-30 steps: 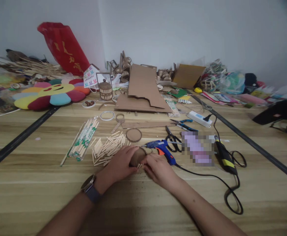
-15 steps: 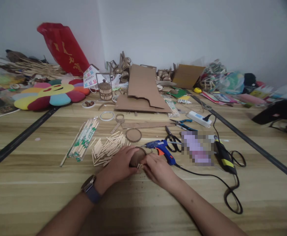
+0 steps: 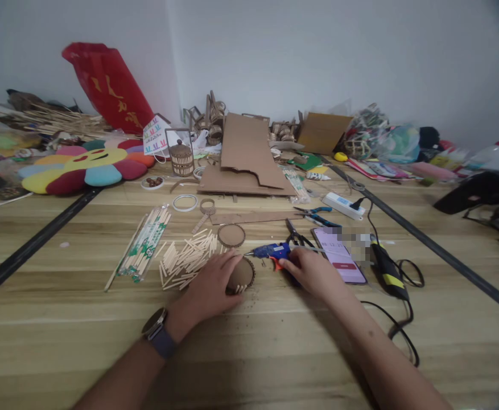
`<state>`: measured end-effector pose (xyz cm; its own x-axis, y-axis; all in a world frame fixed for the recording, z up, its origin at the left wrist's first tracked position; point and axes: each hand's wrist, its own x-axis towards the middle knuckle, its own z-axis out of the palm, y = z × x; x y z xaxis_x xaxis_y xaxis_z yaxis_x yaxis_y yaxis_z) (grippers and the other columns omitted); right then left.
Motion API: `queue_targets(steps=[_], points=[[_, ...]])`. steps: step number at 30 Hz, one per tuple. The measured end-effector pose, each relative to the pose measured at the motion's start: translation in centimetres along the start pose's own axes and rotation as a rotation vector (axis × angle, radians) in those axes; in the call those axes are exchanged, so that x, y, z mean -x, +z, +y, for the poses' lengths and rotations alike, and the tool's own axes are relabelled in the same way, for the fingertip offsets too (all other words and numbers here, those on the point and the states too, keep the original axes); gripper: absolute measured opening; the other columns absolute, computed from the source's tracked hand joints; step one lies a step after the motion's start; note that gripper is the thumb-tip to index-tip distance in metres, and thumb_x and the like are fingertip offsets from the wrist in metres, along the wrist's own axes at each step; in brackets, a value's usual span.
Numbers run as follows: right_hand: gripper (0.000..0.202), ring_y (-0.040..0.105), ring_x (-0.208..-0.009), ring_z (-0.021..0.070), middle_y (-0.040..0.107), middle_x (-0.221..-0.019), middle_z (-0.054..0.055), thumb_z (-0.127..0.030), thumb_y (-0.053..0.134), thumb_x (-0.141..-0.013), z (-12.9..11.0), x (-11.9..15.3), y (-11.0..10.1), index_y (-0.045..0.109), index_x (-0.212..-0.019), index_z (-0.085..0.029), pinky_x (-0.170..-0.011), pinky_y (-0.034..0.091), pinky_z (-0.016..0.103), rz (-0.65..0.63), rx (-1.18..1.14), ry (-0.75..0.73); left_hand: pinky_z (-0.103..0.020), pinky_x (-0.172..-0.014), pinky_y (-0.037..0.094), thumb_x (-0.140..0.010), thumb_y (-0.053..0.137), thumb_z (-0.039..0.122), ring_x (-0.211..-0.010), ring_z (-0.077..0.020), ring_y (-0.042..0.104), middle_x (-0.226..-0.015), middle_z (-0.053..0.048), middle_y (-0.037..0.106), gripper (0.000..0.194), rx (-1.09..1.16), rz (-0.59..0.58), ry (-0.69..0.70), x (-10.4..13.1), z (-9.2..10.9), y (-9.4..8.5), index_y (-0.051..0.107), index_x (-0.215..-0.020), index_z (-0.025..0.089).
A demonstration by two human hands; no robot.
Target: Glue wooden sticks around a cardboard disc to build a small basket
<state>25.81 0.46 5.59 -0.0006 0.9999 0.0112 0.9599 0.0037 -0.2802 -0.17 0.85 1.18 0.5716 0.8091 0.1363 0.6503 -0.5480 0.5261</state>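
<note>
A round cardboard disc (image 3: pixel 240 274) with a dark beaded rim lies on the wooden table, several short sticks standing at its near edge. My left hand (image 3: pixel 210 285) holds its left side between thumb and fingers. At the blue glue gun (image 3: pixel 271 250), my right hand (image 3: pixel 313 272) has its fingers around the handle; the nozzle points left, above the disc. Cut sticks (image 3: pixel 189 259) are heaped left of the disc. Just behind it lies a second ringed disc (image 3: pixel 231 234).
Black scissors (image 3: pixel 294 230), blue pliers (image 3: pixel 317 215) and a phone (image 3: pixel 338 256) lie around the glue gun. A black and yellow tool (image 3: pixel 389 270) with its cable is at right. Packed sticks (image 3: pixel 147 242) lie left; cardboard sheets (image 3: pixel 249 148) stand behind.
My right hand has moved right, from the sticks at the disc's edge to the glue gun's handle. My left hand has stayed at the disc.
</note>
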Motion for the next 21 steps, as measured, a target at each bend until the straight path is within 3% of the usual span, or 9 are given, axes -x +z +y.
queue_targets(steps=[3, 7, 10, 14, 17, 21], points=[[0.02, 0.069, -0.077, 0.03, 0.073, -0.086, 0.015, -0.037, 0.065, -0.09, 0.4, 0.0, 0.5, 0.066, -0.085, -0.018, -0.062, 0.041, 0.032, -0.08, 0.071, -0.001, -0.056, -0.118, 0.031, -0.076, 0.076, 0.027, -0.14, -0.034, 0.043, -0.151, -0.014, 0.048, 0.077, -0.015, 0.01, 0.02, -0.2, 0.4, 0.0, 0.04, -0.145, 0.022], [0.019, 0.069, -0.09, 0.0316, 0.073, -0.098, 0.018, -0.032, 0.061, -0.091, 0.8, 0.0, 1.2, 0.067, -0.095, -0.015, -0.072, 0.046, 0.035, -0.078, -0.02, 0.008, -0.054, -0.117, 0.035, -0.077, 0.077, 0.028, -0.137, -0.0334, 0.046, -0.148, -0.014, 0.051, 0.074, -0.011, 0.007, 0.012, -0.3, 0.8, -0.2, 0.043, -0.142, 0.02], [0.023, 0.067, -0.085, 0.0278, 0.072, -0.094, 0.013, -0.037, 0.06, -0.088, 1.3, 0.0, 1.0, 0.065, -0.095, -0.016, -0.073, 0.047, 0.035, -0.06, -0.235, 0.019, -0.054, -0.116, 0.036, -0.077, 0.078, 0.028, -0.136, -0.0332, 0.047, -0.147, -0.014, 0.052, 0.073, -0.018, 0.013, 0.008, -0.3, 0.5, -0.2, 0.044, -0.141, 0.021], [0.03, 0.061, -0.078, 0.0205, 0.067, -0.086, 0.003, -0.046, 0.067, -0.078, 1.6, 0.5, -0.2, 0.061, -0.091, -0.02, -0.07, 0.048, 0.031, -0.055, -0.739, 0.004, -0.055, -0.114, 0.038, -0.077, 0.077, 0.028, -0.134, -0.0329, 0.05, -0.145, -0.013, 0.054, 0.072, -0.024, 0.043, 0.01, -0.3, 0.0, -0.1, 0.045, -0.141, 0.024], [0.036, 0.059, -0.072, 0.0178, 0.065, -0.078, 0.0, -0.044, 0.079, -0.065, 1.6, 1.3, -0.3, 0.061, -0.086, -0.021, -0.066, 0.047, 0.028, -0.195, -1.059, 0.072, -0.054, -0.114, 0.038, -0.076, 0.079, 0.027, -0.134, -0.0336, 0.05, -0.145, -0.015, 0.054, 0.073, -0.02, 0.043, -0.023, -0.4, -0.2, -0.1, 0.045, -0.14, 0.021], [0.04, 0.049, -0.054, 0.0131, 0.058, -0.06, -0.002, -0.048, 0.085, -0.057, 1.5, 1.8, 0.8, 0.064, -0.075, -0.018, -0.052, 0.039, 0.026, -0.425, -1.187, 0.074, -0.055, -0.115, 0.036, -0.075, 0.079, 0.028, -0.135, -0.034, 0.049, -0.146, -0.014, 0.053, 0.073, -0.023, 0.054, -0.032, -0.4, -0.4, 0.0, 0.045, -0.14, 0.022]])
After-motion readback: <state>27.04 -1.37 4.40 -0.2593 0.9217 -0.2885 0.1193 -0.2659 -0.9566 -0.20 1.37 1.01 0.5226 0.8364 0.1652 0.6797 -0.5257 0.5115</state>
